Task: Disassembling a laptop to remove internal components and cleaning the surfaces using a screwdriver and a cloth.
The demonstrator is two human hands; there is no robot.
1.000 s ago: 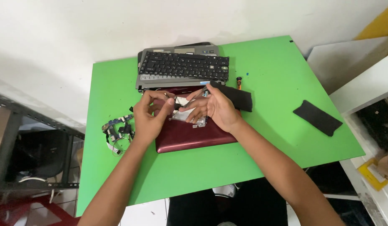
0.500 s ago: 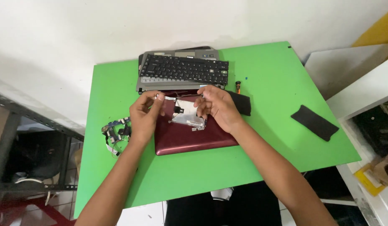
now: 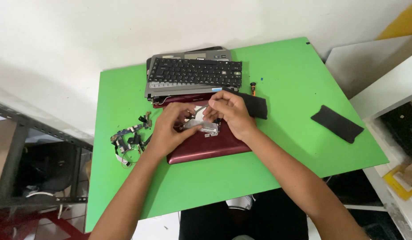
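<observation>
My left hand (image 3: 170,129) and my right hand (image 3: 230,113) meet over the dark red laptop base (image 3: 206,144), which lies on the green surface (image 3: 303,84). The fingers of both hands are curled and pinch a small silver metal part (image 3: 201,126) from either side, just above the base. Behind my hands a detached black keyboard (image 3: 195,73) rests on a grey frame. A cluster of small removed parts (image 3: 128,138) lies left of my wrist, and 1 black pad (image 3: 337,123) sits well apart at right.

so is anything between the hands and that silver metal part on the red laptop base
Nothing visible: the left hand and right hand already touch the silver metal part on the red laptop base.
</observation>
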